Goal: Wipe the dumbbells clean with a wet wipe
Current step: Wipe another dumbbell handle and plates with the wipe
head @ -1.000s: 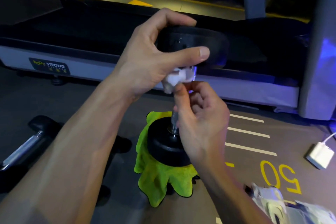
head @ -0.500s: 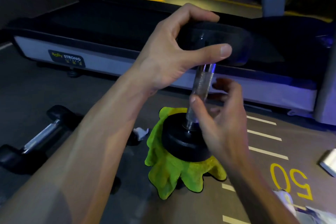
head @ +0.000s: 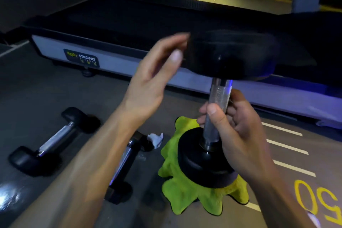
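The left hand (head: 153, 79) has let go of the upright dumbbell (head: 218, 116), fingers spread at its nine o'clock. The right hand (head: 238, 129) now curls round the knurled handle. The wet wipe (head: 155, 139) lies dropped at eight o'clock; handle wiping looks finished.

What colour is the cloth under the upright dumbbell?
Bright lime green cloth, clearest in the head view.

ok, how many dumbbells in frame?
3. One stands upright on the green cloth, the right hand gripping its handle. One lies on the floor far left. One lies partly hidden under the left forearm. Others may be out of view.
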A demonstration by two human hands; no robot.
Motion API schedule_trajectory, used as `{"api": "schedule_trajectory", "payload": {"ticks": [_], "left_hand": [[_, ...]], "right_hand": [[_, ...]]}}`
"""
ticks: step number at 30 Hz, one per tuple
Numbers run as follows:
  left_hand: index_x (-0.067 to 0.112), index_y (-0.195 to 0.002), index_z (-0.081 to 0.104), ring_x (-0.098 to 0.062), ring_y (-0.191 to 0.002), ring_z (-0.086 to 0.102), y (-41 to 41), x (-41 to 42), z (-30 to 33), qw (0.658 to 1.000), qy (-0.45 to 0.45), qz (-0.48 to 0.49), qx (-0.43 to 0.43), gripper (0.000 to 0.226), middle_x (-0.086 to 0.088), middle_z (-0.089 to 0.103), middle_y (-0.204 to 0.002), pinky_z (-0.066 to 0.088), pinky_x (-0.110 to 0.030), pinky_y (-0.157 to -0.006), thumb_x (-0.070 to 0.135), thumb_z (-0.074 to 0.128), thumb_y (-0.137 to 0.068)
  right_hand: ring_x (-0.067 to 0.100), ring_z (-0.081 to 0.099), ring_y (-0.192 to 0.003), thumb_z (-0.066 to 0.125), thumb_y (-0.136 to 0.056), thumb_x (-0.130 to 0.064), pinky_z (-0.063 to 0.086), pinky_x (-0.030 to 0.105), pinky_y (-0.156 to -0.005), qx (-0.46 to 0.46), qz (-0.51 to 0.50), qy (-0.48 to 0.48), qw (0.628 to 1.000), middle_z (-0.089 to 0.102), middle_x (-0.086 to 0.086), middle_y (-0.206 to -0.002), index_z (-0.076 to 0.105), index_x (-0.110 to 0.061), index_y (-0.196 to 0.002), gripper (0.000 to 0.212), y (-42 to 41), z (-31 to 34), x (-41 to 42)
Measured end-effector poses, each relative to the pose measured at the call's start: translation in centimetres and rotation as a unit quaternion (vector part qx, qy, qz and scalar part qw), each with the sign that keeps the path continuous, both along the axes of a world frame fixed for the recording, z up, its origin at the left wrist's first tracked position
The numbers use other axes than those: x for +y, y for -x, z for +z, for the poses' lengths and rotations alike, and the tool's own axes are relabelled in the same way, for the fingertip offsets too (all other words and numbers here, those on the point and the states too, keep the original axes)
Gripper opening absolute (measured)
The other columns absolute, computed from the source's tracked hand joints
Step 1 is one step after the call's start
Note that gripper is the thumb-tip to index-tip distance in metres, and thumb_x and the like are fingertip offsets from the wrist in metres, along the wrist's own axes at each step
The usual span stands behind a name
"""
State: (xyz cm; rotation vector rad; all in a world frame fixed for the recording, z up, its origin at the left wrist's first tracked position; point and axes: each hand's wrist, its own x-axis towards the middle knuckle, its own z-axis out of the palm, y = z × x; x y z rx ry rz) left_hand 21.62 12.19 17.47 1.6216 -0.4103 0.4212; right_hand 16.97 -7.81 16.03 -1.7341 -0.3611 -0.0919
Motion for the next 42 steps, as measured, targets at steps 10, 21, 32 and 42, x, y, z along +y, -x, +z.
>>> {"api": "schedule_trajectory", "payload": {"ticks": [10, 21, 32, 42], "left_hand": [[0.029, -0.149, 0.047, -0.028, -0.148, 0.037, -0.3, 3.5, -23.1, 0.658, -0.705, 0.020, 0.263, 0.052, -0.004, 0.049, -0.154, 0.011, -0.052, -0.127, 0.045, 0.044, -0.100], [0.009, -0.164, -0.008, -0.035, -0.161, 0.000, -1.4, 0.4, -25.5, 0.506, -0.825, -0.047, 0.247, 0.067, -0.013, 0.013, -0.172, -0.012, -0.063, -0.125, 0.035, 0.026, -0.112], [0.032, -0.116, 0.075, 0.000, -0.106, 0.069, 3.4, 5.1, -7.6, 0.962, -0.132, 0.195, 0.135, 0.024, 0.020, 0.076, -0.111, 0.048, -0.014, -0.101, 0.016, 0.068, -0.100], [0.013, -0.127, 0.062, -0.025, -0.133, 0.060, 7.8, -0.9, 8.8, 0.979, -0.107, 0.014, -0.173, 0.034, -0.008, 0.067, -0.129, 0.044, -0.043, -0.114, 0.007, 0.072, -0.094]], "right_hand": [[0.040, 0.066, -0.072, 0.059, -0.098, -0.035, 0.056, 0.058, -0.065, 0.002, -0.007, -0.025, 1.000, 0.069, 0.016, -0.086, 0.061, -0.024, -0.105, 0.013, -0.1, 0.1, -0.5], [0.026, 0.071, -0.077, 0.059, -0.098, -0.037, 0.056, 0.051, -0.071, 0.028, 0.009, -0.008, 1.000, 0.071, 0.010, -0.089, 0.061, -0.017, -0.112, 0.025, -0.2, 0.4, -0.7], [0.022, 0.075, -0.088, 0.059, -0.098, -0.033, 0.060, 0.041, -0.077, 0.018, 0.013, -0.015, 1.000, 0.074, 0.004, -0.101, 0.061, -0.025, -0.118, 0.022, 0.5, 0.5, -0.1], [0.028, 0.072, -0.089, 0.061, -0.103, -0.028, 0.056, 0.043, -0.085, 0.013, -0.010, -0.024, 1.000, 0.073, 0.014, -0.100, 0.063, -0.022, -0.120, 0.018, 0.0, 0.5, 0.2]]}}
